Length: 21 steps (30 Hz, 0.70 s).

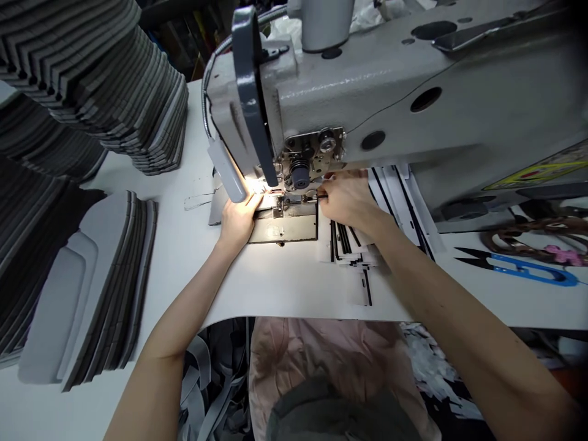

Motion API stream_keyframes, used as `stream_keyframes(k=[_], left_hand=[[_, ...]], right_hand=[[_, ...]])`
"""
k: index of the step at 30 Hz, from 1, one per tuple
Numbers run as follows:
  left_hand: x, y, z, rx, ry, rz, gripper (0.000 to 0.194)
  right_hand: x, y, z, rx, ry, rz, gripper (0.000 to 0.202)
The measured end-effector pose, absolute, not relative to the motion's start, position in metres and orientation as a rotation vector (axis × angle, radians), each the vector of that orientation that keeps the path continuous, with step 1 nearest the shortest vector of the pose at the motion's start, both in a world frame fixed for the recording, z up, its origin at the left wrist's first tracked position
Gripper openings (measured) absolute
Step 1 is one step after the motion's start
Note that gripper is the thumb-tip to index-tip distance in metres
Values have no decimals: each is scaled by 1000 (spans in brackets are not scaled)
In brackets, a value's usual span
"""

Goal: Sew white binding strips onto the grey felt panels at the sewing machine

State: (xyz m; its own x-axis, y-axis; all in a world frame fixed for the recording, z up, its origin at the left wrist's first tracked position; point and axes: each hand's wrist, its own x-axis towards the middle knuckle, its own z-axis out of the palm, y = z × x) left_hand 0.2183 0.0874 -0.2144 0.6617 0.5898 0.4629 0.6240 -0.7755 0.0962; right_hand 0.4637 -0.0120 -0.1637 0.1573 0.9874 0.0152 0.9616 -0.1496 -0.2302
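Under the head of a grey sewing machine (299,174), a grey fabric piece (218,205) lies left of the needle area. My left hand (237,222) rests on this piece, thumb and fingers closed about its near edge. To the right of the presser foot (279,205), my right hand (346,197) is closed, fingertips curled in by a metal guide. What they pinch is mostly hidden; a thin dark end shows at the fingertips. White strips with black edges (351,245) lie under and beside my right wrist. A metal needle plate (285,228) shows between both hands.
Tall stacks of grey padded pieces (133,92) stand at the left, with a lower leaning stack (105,269) nearer. Blue-handled thread snips (519,266) lie at the right, by a brown coiled thing (537,236). A lit lamp (227,171) hangs beside the machine head. Grey scraps (211,373) lie below the table edge.
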Motion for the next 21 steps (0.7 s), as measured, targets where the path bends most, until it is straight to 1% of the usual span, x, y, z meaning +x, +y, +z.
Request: stream_keyframes(k=[3, 5, 7, 9, 12, 17, 21], left_hand=[[221, 81, -206, -2837, -1221, -558, 45], [221, 78, -198, -2859, -1302, -462, 45], [218, 78, -191, -2862, -1345, -407, 45], [210, 77, -185, -2840, -1368, -397, 45], [190, 71, -180, -2830, -1356, -392, 47], [156, 48, -188, -2779, -1412, -401, 53], [145, 38, -195, -2742, -1455, -408, 58]], right_hand=[[479, -13, -159, -2068, -1817, 426, 35], [484, -21, -158, -2088, -1823, 436, 40], [482, -29, -160, -2248, -1864, 331, 42], [476, -34, -166, -2373, -1866, 145, 44], [463, -34, -179, -2395, -1774, -65, 49], [450, -18, -194, -2380, -1723, -142, 48], [449, -7, -198, -2398, -1656, -140, 42]])
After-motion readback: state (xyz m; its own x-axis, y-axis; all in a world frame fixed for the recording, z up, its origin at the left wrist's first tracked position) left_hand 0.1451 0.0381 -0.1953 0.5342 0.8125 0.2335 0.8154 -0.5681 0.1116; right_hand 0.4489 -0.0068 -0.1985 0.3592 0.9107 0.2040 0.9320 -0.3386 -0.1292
